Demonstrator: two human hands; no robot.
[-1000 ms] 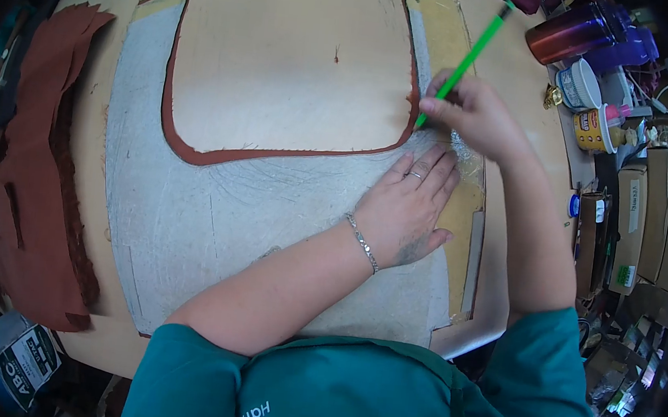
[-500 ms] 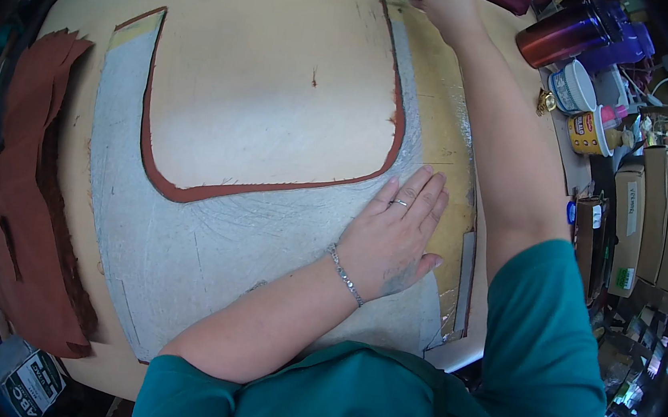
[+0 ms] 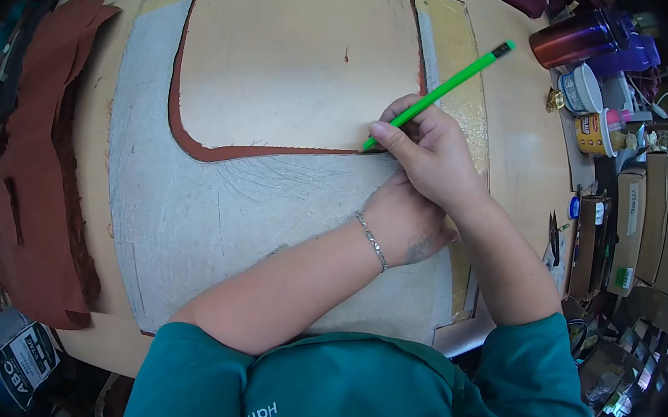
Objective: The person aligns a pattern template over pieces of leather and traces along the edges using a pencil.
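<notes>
A large grey-white U-shaped pattern board (image 3: 179, 226) lies flat on the table, with a yellowish strip (image 3: 475, 125) along its right side. Reddish-brown fabric (image 3: 255, 152) shows as a narrow band along the inner curved edge. My left hand (image 3: 405, 219) rests on the board, thumb out to the side; most of its fingers are hidden under my right hand. Pinched in my right hand (image 3: 440, 154) is a green pencil (image 3: 454, 83), its lower end at the inner edge of the board near the right-hand curve.
Stacked reddish-brown fabric pieces (image 3: 33, 163) lie along the left of the table (image 3: 275, 66). At the right stand a purple-red tumbler (image 3: 567, 38), a white tub (image 3: 580, 89), a yellow tub (image 3: 594, 133) and cardboard boxes (image 3: 654, 223). A labelled box (image 3: 25, 368) sits at lower left.
My right hand has come down with the green pencil from the far right tip of the board to the inner edge, crossing over my left hand. The whole view has shifted slightly.
</notes>
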